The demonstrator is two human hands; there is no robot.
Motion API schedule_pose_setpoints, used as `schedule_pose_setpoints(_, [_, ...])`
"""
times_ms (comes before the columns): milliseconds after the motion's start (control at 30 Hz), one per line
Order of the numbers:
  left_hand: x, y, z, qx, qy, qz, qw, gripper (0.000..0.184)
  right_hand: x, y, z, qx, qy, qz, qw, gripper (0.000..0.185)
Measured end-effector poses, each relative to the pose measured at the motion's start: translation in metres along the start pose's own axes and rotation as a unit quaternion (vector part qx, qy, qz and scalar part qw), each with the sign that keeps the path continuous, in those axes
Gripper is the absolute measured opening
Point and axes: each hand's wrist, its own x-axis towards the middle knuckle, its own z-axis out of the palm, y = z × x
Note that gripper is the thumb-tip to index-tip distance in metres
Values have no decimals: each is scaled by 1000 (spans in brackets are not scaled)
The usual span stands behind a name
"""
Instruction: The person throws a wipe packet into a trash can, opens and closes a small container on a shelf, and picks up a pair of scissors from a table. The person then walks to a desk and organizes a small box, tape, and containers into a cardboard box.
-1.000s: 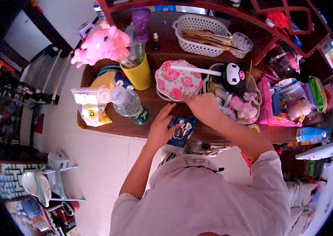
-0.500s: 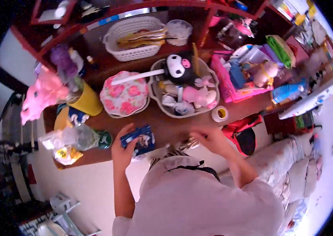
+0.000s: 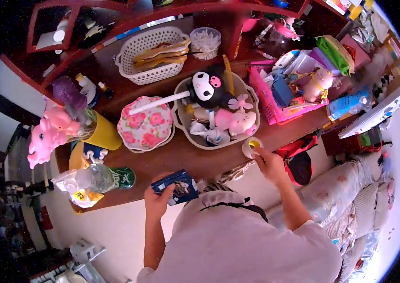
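Note:
My left hand (image 3: 158, 197) is closed on a dark blue packet (image 3: 182, 187) at the table's front edge, thumb on top. My right hand (image 3: 269, 166) has its fingers closed on the near rim of a small white cup (image 3: 252, 147) with something yellow inside. Behind the cup is a cream basket (image 3: 177, 118) holding a black-and-white doll (image 3: 204, 87) and a pink plush toy (image 3: 235, 121). To its left lies a flower-patterned lid (image 3: 145, 123), with a white stick (image 3: 160, 103) across it.
A clear bottle (image 3: 103, 177), a yellow cup (image 3: 103, 134) and a pink inflatable toy (image 3: 46, 137) stand at the left. Behind are a white basket (image 3: 124, 61) and a tub of cotton swabs (image 3: 205, 43). A pink basket (image 3: 268, 106) and a blue pouch (image 3: 346, 104) are at the right.
The view has swung to the right. My left hand has lifted the packet towards the front edge. My right hand has moved from the lid to the small white cup and closed on it.

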Motion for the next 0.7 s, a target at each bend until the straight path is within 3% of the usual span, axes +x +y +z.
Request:
schedule_pose_setpoints(133, [-11, 3, 0, 1, 24, -21, 999, 24, 6, -19, -13, 70, -24, -35, 997, 23])
schedule_pose_setpoints(167, [-16, 1, -2, -14, 29, -29, 999, 25, 6, -31, -23, 233, -107, 3, 967, 25])
schedule_pose_setpoints(200, [-19, 0, -4, -43, 31, -23, 998, 28, 7, -41, -28, 387, -188, 42, 902, 26])
schedule_pose_setpoints(233, [-20, 0, -3, -41, 35, -23, 998, 28, 8, -48, -30, 389, -190, 40, 900, 26])
schedule_pose_setpoints(300, [-22, 0, 1, -128, 30, 6, 991, 32, 15, -61, -31, 697, -291, 78, 651, 28])
schedule_pose_setpoints(367, [-19, 8, 3, -150, -12, 16, 989, 31, 25, -75, -26, 708, -294, 61, 639, 29])
schedule_pose_setpoints(433, [-18, 9, 5, -171, -51, 30, 984, 31, 35, -80, -9, 796, -326, 44, 509, 28])
schedule_pose_setpoints(500, [-14, 5, 8, -192, -120, 100, 969, 28, 40, -88, 0, 797, -345, 44, 493, 29])
schedule_pose_setpoints(533, [-14, 10, 9, -197, -155, 82, 965, 25, 41, -95, 4, 787, -359, 44, 500, 28])
schedule_pose_setpoints(600, [-15, 20, 18, -189, -154, 105, 964, 25, 44, -101, 23, 768, -393, 43, 504, 26])
schedule_pose_setpoints(633, [-11, 24, 22, -183, -160, 125, 962, 25, 41, -109, 17, 713, -390, 76, 577, 24])
schedule_pose_setpoints(700, [-12, 16, 18, -133, -132, 121, 975, 29, 40, -127, 20, 663, -430, 45, 612, 22])
